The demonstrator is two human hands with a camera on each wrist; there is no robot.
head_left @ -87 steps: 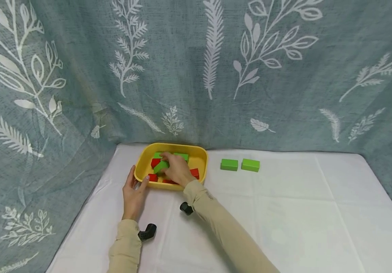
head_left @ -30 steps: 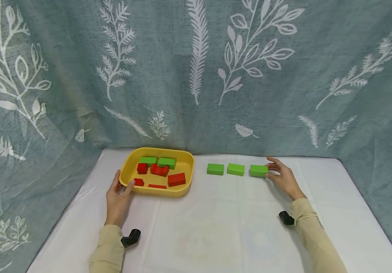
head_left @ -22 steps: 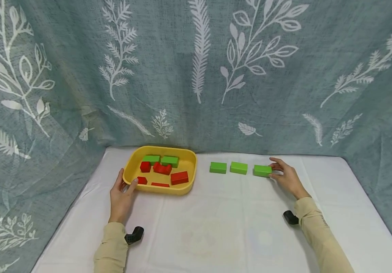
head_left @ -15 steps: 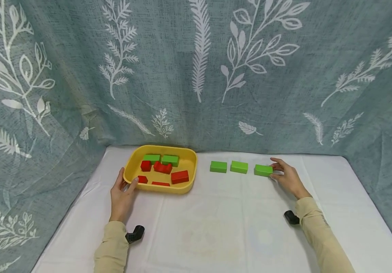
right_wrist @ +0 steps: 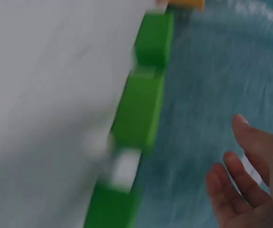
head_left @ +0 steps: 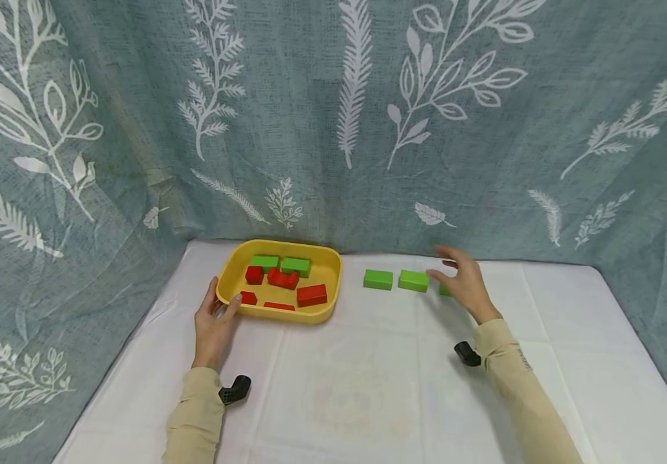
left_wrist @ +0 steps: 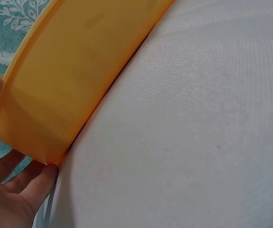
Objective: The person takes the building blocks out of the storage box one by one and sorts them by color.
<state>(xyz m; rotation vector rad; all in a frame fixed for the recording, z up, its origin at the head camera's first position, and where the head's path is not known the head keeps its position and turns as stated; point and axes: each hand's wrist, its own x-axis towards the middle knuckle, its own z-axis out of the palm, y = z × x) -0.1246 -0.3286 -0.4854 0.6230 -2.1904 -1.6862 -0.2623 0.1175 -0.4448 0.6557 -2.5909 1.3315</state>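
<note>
At the left end of the yellow tray (head_left: pixel 310 315), the left hand (head_left: pixel 212 332) grips the corner, thumb over the rim and fingers around the outer wall. The tray looks like thin, light plastic, stiff but perhaps a little slick; the rolled rim seems the surest place to hold it.

Inside the tray, from the left, lie a small red block (head_left: pixel 254 275) and two green bricks (head_left: pixel 265 263) along the far side, then a red notched block (head_left: pixel 283 278) in the middle and a red brick (head_left: pixel 312 295) toward the right. Two more red pieces (head_left: pixel 279 306) are partly hidden by the near wall.

To the right of the tray, three green bricks stand apart in a row on the white-covered tabletop (head_left: pixel 368 386): the left brick (head_left: pixel 377 279), the middle brick (head_left: pixel 414 280) and the right brick (right_wrist: pixel 108 209). They look light, rigid and hard to damage, with smooth faces that might slip; pinching the two short ends should suit them.

Over the right brick, partly covering it in the head view, the right hand (head_left: pixel 465 287) has thumb and fingers spread, holding nothing.
</note>
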